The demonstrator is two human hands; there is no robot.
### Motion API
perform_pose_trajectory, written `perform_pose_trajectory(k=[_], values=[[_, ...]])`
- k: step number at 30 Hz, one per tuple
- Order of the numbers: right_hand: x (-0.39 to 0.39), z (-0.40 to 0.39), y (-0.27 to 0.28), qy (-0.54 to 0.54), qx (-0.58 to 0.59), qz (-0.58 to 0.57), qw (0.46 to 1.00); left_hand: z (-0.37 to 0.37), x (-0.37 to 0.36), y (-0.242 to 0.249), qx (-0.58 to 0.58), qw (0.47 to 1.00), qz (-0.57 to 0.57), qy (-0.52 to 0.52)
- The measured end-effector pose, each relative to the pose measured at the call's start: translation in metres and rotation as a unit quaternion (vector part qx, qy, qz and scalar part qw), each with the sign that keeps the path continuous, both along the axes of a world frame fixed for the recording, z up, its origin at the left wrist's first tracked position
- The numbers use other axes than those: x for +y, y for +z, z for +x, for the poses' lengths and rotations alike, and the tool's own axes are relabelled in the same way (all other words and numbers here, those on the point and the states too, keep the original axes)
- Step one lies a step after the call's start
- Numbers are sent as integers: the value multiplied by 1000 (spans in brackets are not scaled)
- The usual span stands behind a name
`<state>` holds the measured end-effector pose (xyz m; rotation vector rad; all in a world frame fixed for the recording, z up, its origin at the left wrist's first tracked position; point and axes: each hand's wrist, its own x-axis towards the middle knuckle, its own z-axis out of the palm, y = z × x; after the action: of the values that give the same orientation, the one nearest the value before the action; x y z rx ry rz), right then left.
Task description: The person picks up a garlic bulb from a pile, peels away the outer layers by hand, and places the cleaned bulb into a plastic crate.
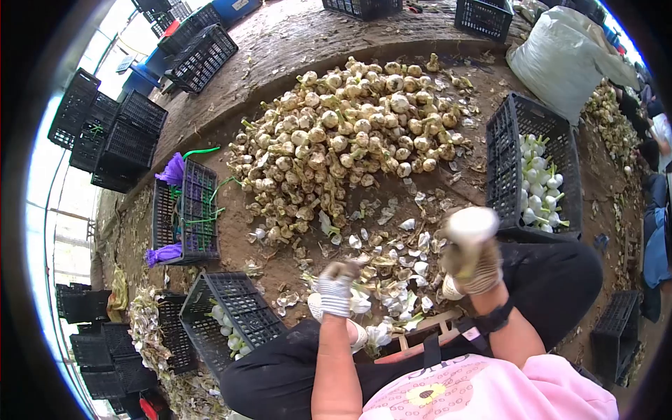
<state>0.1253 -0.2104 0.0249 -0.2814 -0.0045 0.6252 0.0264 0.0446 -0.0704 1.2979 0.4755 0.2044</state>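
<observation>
My right hand (472,262), in a soiled knit glove, is raised near my right knee. Its fingers are closed around a white garlic bulb (473,225), smeared by motion. Lower and to the left is my left hand (336,283), in a striped, dirt-stained glove, over the peelings. Its fingertips are too blurred to tell whether they grip anything. Beyond both hands lies a big heap of unpeeled garlic (350,133). Loose white skins (399,280) cover the ground between the hands and around my shoes.
On the right, a black crate (500,168) contains clean white bulbs (539,182). Another crate (241,301) with bulbs leans by my left knee. A crate with purple and green ties (199,210) stands farther left. Behind the right crate sits a large white sack (560,59).
</observation>
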Motion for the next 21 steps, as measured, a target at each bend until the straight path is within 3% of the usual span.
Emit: perform_pose_trajectory(k=[1,2,3,4,6,8,9,11,12,14,18,20,21], values=[[-5,8,8,0,9,85,996,-2,-3,2,142,979,136,-58],[-8,13,15,-2,19,169,985,-1,-9,8,189,971,122,-83],[-5,15,5,-23,-3,103,994,4,-13,3,172,976,124,-37],[0,15,-10,-19,55,25,998,10,-14,-7,156,980,126,9],[14,9,-46,42,92,-141,985,29,3,-24,125,983,123,46],[31,7,-47,140,146,-182,962,67,8,9,164,966,179,94],[45,6,-40,134,176,-249,943,82,27,-10,164,942,281,78],[50,4,-60,168,112,-272,941,122,55,-32,168,869,462,59],[49,1,-59,153,64,-286,944,143,69,-30,192,835,516,-6],[52,6,-72,176,35,-369,912,191,80,-24,217,753,620,-38],[52,10,-100,200,13,-459,866,276,102,-29,245,632,720,-148],[51,13,-111,200,15,-468,861,298,112,-48,257,549,766,-213],[50,14,-112,203,12,-476,855,303,123,-75,232,509,807,-189]])
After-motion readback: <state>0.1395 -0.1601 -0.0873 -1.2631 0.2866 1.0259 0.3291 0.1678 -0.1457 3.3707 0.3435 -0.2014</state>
